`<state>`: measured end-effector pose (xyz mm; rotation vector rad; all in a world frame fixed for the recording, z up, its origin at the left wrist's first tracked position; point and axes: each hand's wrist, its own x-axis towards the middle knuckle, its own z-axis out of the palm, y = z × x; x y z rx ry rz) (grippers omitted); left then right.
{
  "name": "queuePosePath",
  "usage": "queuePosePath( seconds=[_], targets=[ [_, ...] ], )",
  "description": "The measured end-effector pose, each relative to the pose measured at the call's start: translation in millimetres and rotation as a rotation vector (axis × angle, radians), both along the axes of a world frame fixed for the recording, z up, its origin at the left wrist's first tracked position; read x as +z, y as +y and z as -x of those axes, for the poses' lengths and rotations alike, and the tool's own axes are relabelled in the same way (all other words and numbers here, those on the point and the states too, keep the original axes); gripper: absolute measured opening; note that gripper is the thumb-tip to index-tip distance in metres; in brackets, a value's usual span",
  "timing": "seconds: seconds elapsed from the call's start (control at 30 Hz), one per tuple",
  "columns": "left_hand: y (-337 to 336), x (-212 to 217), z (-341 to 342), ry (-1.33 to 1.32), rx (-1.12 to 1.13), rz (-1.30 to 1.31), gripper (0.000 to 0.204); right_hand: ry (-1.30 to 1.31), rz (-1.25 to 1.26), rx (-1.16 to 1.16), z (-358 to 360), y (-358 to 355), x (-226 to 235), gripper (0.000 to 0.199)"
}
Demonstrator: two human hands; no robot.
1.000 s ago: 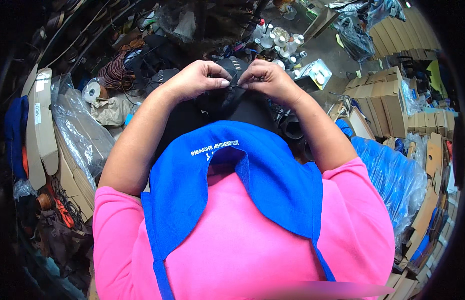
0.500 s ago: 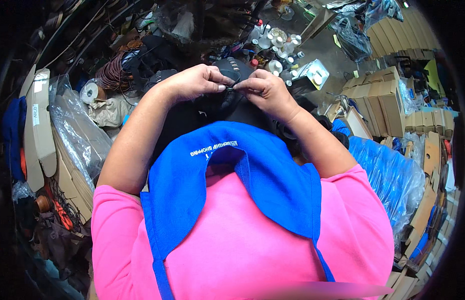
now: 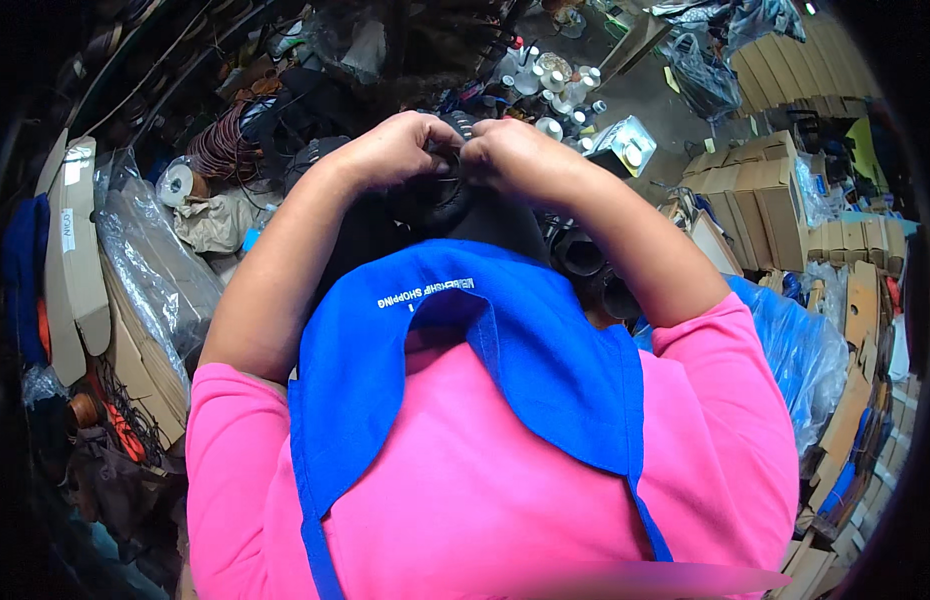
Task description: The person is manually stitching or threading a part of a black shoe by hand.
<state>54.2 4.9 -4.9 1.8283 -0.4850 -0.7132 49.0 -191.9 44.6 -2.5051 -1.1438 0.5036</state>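
A black shoe [image 3: 432, 208] lies in front of me over my dark-clothed lap, with a row of pale stitches along its far part. My left hand [image 3: 417, 150] is closed at the shoe's upper, thumb and fingers curled in. Right beside it, my right hand [image 3: 505, 157] shows its back, with the fingers bent down onto the same black upper. The fingertips nearly meet, and what exactly they pinch is hidden. A second dark piece with pale stitches [image 3: 313, 152] sits left of my left wrist. A blue apron [image 3: 370, 370] covers my chest.
White bottles [image 3: 555, 80] and a square tin [image 3: 625, 145] stand beyond my right hand. Cardboard boxes [image 3: 750, 195] and blue plastic wrap [image 3: 785, 335] lie to the right. On the left are a thread spool [image 3: 180, 184], clear plastic [image 3: 165, 265] and cardboard pieces [image 3: 75, 240].
My right hand has turned over so its back shows, and its elbow has swung outward and up. Both hands have shifted slightly away from me. More of the shoe's near part shows.
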Motion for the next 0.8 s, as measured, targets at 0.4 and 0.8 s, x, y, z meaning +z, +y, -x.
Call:
queuePosePath(
  seconds=[0.4,0.8],
  targets=[
    [43.3,22.0,70.1,-0.283,0.148,-0.431,0.031,0.154,-0.347,-0.136,3.0,-41.1,-43.7,0.022],
    [3.5,29.3,54.6,0.407,0.682,1.209,0.039,1.288,-1.593,-1.251,4.1,3.6,-23.7,0.041]
  ],
)
